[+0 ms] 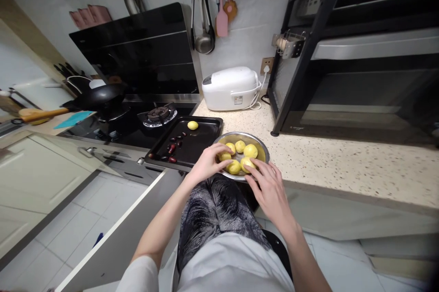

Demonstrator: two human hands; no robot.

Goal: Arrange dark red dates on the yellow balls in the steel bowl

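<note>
A round steel bowl (pixel 255 138) stands at the counter's front edge with several yellow potatoes (pixel 250 151) in it; they look peeled. My left hand (pixel 209 163) reaches over the bowl's left rim, thumb and fingers closed around one potato (pixel 225 156). From the right, my right hand (pixel 269 187) grips another potato (pixel 247 164) near the front rim with its fingertips. To the left of the bowl, a black baking tray (pixel 195 146) bears a single yellow potato (pixel 192 125) and several small dark red oval pieces (pixel 172 148), whose kind I cannot make out.
Behind the bowl sits a white appliance (pixel 233 88) with its cord plugged in. A black oven (pixel 370 95) on a rack fills the right. On the left is a gas hob (pixel 158 114) with a black wok (pixel 99 98). An open drawer front (pixel 126 228) juts out beside my legs.
</note>
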